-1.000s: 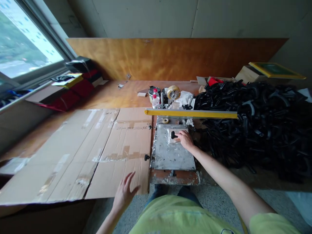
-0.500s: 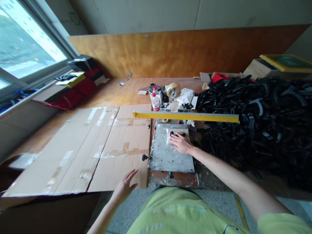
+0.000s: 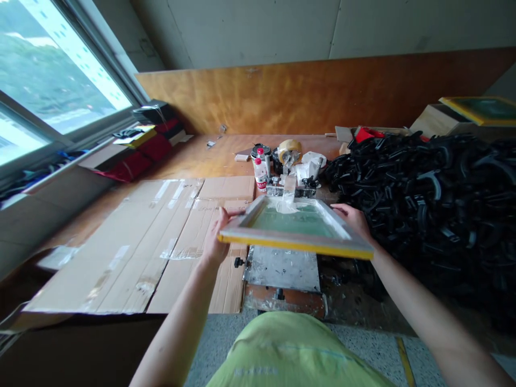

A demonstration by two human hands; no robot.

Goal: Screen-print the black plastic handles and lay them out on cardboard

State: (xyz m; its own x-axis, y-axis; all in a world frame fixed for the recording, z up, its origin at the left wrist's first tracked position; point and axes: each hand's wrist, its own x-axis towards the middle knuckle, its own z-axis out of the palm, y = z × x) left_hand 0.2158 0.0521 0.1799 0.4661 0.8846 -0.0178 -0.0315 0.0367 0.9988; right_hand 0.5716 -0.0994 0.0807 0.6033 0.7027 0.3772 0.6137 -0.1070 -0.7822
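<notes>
A screen printing frame (image 3: 294, 243) with green mesh and a yellow front edge is tilted over the metal base plate (image 3: 284, 267). Its far end meets the clamp (image 3: 289, 188) at the back. My left hand (image 3: 219, 232) grips the left side of the frame, thumb on top. On the right side my right hand (image 3: 355, 219) is closed round the edge, its fingers partly hidden. The frame covers the back part of the plate, so what lies there is out of sight.
Flattened cardboard (image 3: 121, 242) covers the table on the left. A large heap of black plastic parts (image 3: 435, 199) lies on the right. Behind the frame stand bottles (image 3: 260, 174) and a tape roll (image 3: 290, 149). Another screen frame (image 3: 484, 109) rests on a box.
My right hand has left the small black piece on the plate. Both hands now hold the frame, which has swung down from its raised position towards the plate.
</notes>
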